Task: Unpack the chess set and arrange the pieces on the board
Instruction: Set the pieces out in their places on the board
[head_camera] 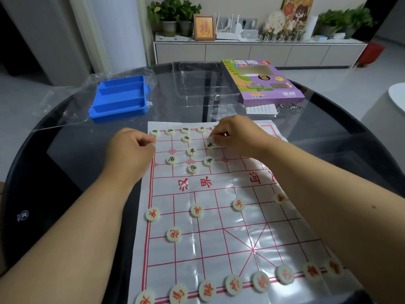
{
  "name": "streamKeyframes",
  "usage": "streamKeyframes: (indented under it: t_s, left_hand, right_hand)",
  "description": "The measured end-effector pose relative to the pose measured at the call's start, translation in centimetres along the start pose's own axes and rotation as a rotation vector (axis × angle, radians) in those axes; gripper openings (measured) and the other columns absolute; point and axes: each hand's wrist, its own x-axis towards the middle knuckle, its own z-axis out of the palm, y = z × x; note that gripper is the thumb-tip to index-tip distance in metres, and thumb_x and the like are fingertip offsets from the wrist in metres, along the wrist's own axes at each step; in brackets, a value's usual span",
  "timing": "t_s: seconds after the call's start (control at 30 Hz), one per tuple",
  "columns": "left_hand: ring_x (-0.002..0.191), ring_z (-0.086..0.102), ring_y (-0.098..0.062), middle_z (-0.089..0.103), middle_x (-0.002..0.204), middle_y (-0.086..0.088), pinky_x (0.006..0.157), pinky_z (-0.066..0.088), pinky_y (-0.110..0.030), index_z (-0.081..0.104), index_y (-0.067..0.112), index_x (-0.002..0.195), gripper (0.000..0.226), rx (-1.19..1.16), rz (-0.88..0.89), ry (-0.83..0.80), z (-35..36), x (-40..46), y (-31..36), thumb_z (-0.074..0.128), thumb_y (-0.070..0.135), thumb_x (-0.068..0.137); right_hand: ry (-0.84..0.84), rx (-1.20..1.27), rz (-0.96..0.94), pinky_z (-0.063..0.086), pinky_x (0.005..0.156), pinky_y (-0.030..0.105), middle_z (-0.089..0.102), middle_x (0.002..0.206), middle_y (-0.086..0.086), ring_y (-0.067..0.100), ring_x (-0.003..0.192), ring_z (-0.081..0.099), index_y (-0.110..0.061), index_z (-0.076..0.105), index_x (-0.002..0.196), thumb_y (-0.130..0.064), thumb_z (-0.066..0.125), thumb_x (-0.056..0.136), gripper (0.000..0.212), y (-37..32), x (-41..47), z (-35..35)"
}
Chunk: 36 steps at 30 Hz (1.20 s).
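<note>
1 black-lettered piece (210, 145) lies under the right hand's (235, 134) fingertips.

A board sheet (230, 216) lies on the round table (65, 172); pieces line its near edge (232, 285) and cluster at its far left (192, 151). Behind it, a tray (119, 99) sits left; a box (263, 82) right.

The right hand (236, 134) hides the board's (219, 216) far-right corner pieces.
</note>
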Motion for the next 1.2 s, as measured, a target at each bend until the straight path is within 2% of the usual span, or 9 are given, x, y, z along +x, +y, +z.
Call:
streamKeyframes:
  t_s: [0.13, 0.27, 0.37, 0.53, 0.7, 0.77, 0.87, 0.97, 1.2]
  left_hand:
    - [0.072, 0.059, -0.010, 0.057, 0.106, 0.002, 0.048, 0.041, -0.015, 0.068, 0.019, 0.099, 0.011, 0.001, -0.001, -0.001, 0.0, 0.0, 0.0, 0.062, 0.016, 0.090]
    - [0.069, 0.057, -0.008, 0.054, 0.103, 0.005, 0.048, 0.041, -0.015, 0.068, 0.018, 0.099, 0.011, 0.000, -0.005, 0.002, -0.1, -0.1, 0.1, 0.061, 0.015, 0.090]
    - [0.075, 0.060, -0.012, 0.055, 0.104, 0.003, 0.048, 0.042, -0.016, 0.068, 0.018, 0.098, 0.011, -0.008, -0.004, -0.005, -0.1, -0.1, 0.1, 0.061, 0.015, 0.090]
    - [0.075, 0.061, -0.012, 0.056, 0.104, 0.003, 0.048, 0.043, -0.016, 0.068, 0.018, 0.099, 0.011, -0.010, -0.004, -0.010, -0.2, -0.1, 0.1, 0.061, 0.016, 0.090]
    - [0.071, 0.060, -0.010, 0.056, 0.103, 0.004, 0.047, 0.043, -0.016, 0.067, 0.018, 0.098, 0.010, -0.019, -0.009, -0.011, -0.1, -0.1, 0.1, 0.061, 0.016, 0.091]
    - [0.068, 0.058, -0.008, 0.055, 0.102, 0.005, 0.048, 0.043, -0.016, 0.068, 0.018, 0.098, 0.010, -0.020, -0.008, -0.010, -0.1, -0.1, 0.0, 0.061, 0.016, 0.091]
    - [0.069, 0.058, -0.008, 0.054, 0.100, 0.006, 0.049, 0.045, -0.018, 0.068, 0.019, 0.098, 0.010, -0.019, -0.007, -0.014, -0.1, 0.0, 0.0, 0.062, 0.016, 0.091]
    - [0.069, 0.058, -0.009, 0.054, 0.100, 0.006, 0.049, 0.045, -0.019, 0.066, 0.021, 0.096, 0.008, -0.022, -0.006, -0.011, -0.1, 0.0, 0.1, 0.061, 0.016, 0.091]
    - [0.071, 0.060, -0.011, 0.055, 0.101, 0.005, 0.049, 0.045, -0.018, 0.066, 0.020, 0.097, 0.009, -0.031, -0.019, -0.014, -0.1, 0.0, 0.1, 0.062, 0.016, 0.091]
  right_hand:
    - [0.053, -0.122, -0.062, 0.047, 0.070, 0.036, 0.067, 0.090, 0.013, 0.030, 0.083, 0.059, -0.002, 0.072, 0.095, -0.017, 0.055, 0.092, 0.023, 0.4, 0.1, 0.2]
    - [0.254, 0.079, 0.097, 0.040, 0.062, 0.018, 0.063, 0.093, -0.001, 0.010, 0.074, 0.054, -0.014, 0.071, 0.109, -0.020, 0.057, 0.093, 0.022, 1.4, 0.4, -2.1]
    - [0.184, 0.118, 0.163, 0.036, 0.060, 0.010, 0.063, 0.095, -0.007, 0.001, 0.070, 0.051, -0.017, 0.071, 0.109, -0.021, 0.063, 0.089, 0.022, 2.5, 0.3, -2.4]
    - [0.053, -0.013, 0.183, 0.035, 0.056, 0.012, 0.059, 0.093, -0.002, 0.013, 0.079, 0.053, -0.024, 0.070, 0.110, -0.023, 0.069, 0.082, 0.028, 2.7, 0.3, -0.7]
    - [0.070, -0.008, 0.144, 0.036, 0.058, 0.012, 0.049, 0.078, -0.013, 0.012, 0.078, 0.052, -0.023, 0.072, 0.105, -0.025, 0.069, 0.081, 0.024, 2.5, 0.6, -0.1]
    - [0.098, -0.044, 0.087, 0.037, 0.059, 0.019, 0.050, 0.080, -0.010, 0.012, 0.078, 0.051, -0.022, 0.073, 0.104, -0.024, 0.070, 0.081, 0.023, 2.5, 0.4, 0.0]
    - [0.275, -0.101, -0.102, 0.034, 0.064, 0.022, 0.051, 0.082, -0.008, 0.012, 0.076, 0.047, -0.018, 0.075, 0.097, -0.026, 0.077, 0.075, 0.023, 2.3, -0.3, 0.0]
    - [0.397, -0.066, -0.184, 0.040, 0.063, 0.025, 0.054, 0.081, -0.006, 0.012, 0.074, 0.048, -0.015, 0.075, 0.093, -0.025, 0.079, 0.073, 0.023, 1.8, -0.9, -0.4]
    - [0.428, 0.014, -0.208, 0.047, 0.065, 0.022, 0.060, 0.086, 0.002, 0.012, 0.075, 0.054, -0.013, 0.074, 0.093, -0.021, 0.080, 0.073, 0.022, 1.2, -0.9, -1.1]
